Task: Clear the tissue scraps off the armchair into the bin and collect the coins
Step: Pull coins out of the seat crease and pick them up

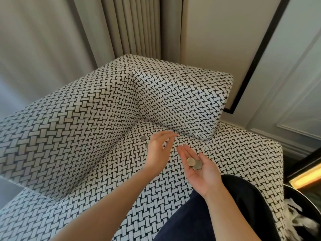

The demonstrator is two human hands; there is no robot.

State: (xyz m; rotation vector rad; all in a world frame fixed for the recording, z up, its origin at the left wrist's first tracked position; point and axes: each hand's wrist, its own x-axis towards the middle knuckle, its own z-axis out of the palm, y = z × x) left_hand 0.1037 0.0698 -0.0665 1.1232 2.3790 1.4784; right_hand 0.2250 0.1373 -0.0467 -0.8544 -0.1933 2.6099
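Note:
The armchair (73, 129) is covered in black-and-white woven-pattern fabric. My right hand (199, 171) lies palm up over the seat, fingers nearly straight, carrying two coins (194, 163) in its palm. My left hand (160, 147) hovers over the seat's back corner with fingers loosely curved and nothing in them. One silver coin (143, 138) lies on the seat just left of that hand, and a second coin (147, 145) peeks out at its edge. The black bin (311, 202) stands at the lower right with white tissue scraps (298, 218) inside.
A patterned cushion (184, 100) leans in the chair's back right corner. Pleated curtains (130, 26) hang behind the chair. A dark-framed panel (246, 80) and pale wall moulding are on the right. My dark-clothed leg (225, 214) is against the seat front.

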